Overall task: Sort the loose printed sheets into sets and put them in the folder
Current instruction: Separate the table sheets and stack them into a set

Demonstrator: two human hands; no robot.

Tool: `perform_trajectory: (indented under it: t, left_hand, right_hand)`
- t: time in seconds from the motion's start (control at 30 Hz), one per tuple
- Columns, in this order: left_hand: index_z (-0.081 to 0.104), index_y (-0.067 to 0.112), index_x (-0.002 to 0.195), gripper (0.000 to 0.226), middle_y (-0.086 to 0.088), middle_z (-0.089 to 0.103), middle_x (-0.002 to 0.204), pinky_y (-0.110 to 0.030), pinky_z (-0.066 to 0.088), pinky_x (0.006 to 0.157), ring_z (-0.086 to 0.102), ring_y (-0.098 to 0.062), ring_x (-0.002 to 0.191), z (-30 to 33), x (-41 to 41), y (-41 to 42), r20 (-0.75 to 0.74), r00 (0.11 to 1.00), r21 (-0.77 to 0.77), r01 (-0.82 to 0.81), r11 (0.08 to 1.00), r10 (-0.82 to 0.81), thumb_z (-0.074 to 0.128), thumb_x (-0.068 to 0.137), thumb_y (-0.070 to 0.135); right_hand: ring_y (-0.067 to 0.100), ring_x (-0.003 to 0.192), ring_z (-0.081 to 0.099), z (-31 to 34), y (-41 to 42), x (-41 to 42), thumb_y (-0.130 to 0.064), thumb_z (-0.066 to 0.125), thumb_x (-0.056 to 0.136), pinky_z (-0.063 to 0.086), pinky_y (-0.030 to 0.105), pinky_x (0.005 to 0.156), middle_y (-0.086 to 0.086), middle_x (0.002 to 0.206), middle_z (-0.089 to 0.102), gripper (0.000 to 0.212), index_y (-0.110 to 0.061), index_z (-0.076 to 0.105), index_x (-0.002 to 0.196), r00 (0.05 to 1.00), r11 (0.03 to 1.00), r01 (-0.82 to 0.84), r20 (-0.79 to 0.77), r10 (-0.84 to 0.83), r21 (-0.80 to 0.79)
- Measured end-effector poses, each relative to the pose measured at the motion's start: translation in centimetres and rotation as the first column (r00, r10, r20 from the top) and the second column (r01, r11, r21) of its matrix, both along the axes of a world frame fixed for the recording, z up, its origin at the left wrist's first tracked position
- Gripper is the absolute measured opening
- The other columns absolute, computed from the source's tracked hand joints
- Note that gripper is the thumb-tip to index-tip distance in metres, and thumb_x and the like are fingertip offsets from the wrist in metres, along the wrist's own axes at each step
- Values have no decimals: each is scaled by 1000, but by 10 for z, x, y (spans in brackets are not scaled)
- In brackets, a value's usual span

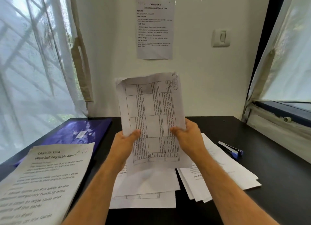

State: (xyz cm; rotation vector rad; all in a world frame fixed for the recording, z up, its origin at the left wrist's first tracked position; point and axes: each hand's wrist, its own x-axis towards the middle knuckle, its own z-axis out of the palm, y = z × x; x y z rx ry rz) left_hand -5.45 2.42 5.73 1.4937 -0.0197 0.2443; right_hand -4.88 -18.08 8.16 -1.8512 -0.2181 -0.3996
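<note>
Holding a small stack of printed sheets (152,117) upright above the dark surface (277,182), the left hand (125,140) and the right hand (188,135) each grip a lower side edge, thumbs pressed on the front and fingers curled behind the paper. The front sheet carries a printed table turned sideways, with a circled handwritten mark at its top right corner. Below the held stack lie loose white sheets (144,189), and a second fanned pile (218,172) lies just to the right of them. A blue folder (79,132) lies closed at the far left of the surface, with a sheet headed "Wipe balcony table clean" (45,179) overlapping its near edge. A blue stapler (231,150) lies beyond the fanned pile.
</note>
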Motion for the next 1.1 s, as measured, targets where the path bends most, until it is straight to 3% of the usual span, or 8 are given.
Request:
perform_trajectory:
  t: [0.13, 0.23, 0.43, 0.53, 0.63, 0.83, 1.03, 1.1]
  left_hand:
    - [65, 11, 123, 28, -14, 74, 113, -44, 60, 78, 73, -31, 99, 15, -2, 7, -171, 945, -102, 265, 959, -279, 59, 96, 16]
    - [63, 11, 128, 39, -18, 70, 121, -52, 54, 94, 68, -36, 110, 14, 4, 7, -264, 869, -213, 370, 904, -418, 62, 93, 27]
    - [64, 14, 121, 29, -10, 75, 111, -54, 55, 93, 73, -31, 99, -4, 32, -34, -199, 960, -133, 173, 976, -197, 62, 94, 4]
    - [64, 25, 114, 26, -3, 75, 109, -50, 59, 88, 73, -23, 95, -24, 37, -47, -188, 977, 53, 112, 992, -100, 64, 95, 8]
    - [62, 32, 110, 21, 1, 74, 106, -44, 62, 79, 74, -17, 90, -46, 31, -51, -153, 987, 197, 84, 977, -54, 62, 97, 16]
    - [64, 34, 105, 20, 3, 75, 99, -38, 63, 76, 74, -14, 84, -52, 27, -51, -97, 993, 342, 94, 935, -65, 61, 97, 17]
    - [70, 27, 98, 7, 0, 75, 93, -45, 60, 84, 73, -19, 85, -51, 26, -51, -92, 990, 452, 136, 881, -106, 64, 95, 29]
    - [76, 23, 97, 33, -2, 76, 95, -42, 57, 87, 71, -24, 91, -46, 26, -48, -94, 986, 413, 167, 895, -140, 60, 93, 51]
  right_hand:
    - [18, 88, 73, 13, -22, -1, -8, 65, 93, 62, 36, 76, 1, 106, 73, 23, -16, 66, 114, 987, 999, 27, -157, -19, 47]
    - [21, 94, 71, 10, -49, -6, -2, 64, 91, 58, 35, 74, 5, 105, 73, 20, -11, 67, 109, 934, 998, -35, -352, 54, 59]
    - [24, 95, 73, -12, -93, -5, -5, 69, 88, 57, 45, 90, 7, 109, 74, 27, -12, 65, 113, 785, 984, -95, -619, -17, -149]
    - [17, 94, 69, -18, -89, -3, -10, 72, 88, 55, 31, 78, 4, 117, 70, 41, -17, 59, 126, 850, 915, -36, -493, -184, -403]
    - [23, 125, 56, -20, -75, 6, -6, 71, 87, 48, 40, 100, 2, 146, 52, 73, -27, 37, 149, 926, 827, 204, -171, -337, -524]
    - [18, 142, 36, -18, -20, 26, 4, 62, 89, 40, 33, 109, -7, 160, 28, 78, -36, 34, 149, 999, 835, 24, -27, -46, -550]
    - [12, 90, 65, -49, -10, 48, -21, 60, 98, 56, 28, 87, -6, 97, 68, 8, -24, 66, 102, 997, 829, -15, -66, -27, -559]
    - [9, 83, 64, -62, -16, 43, -18, 64, 95, 55, 24, 78, -9, 87, 68, 8, -23, 68, 90, 1000, 871, -5, -26, -9, -492]
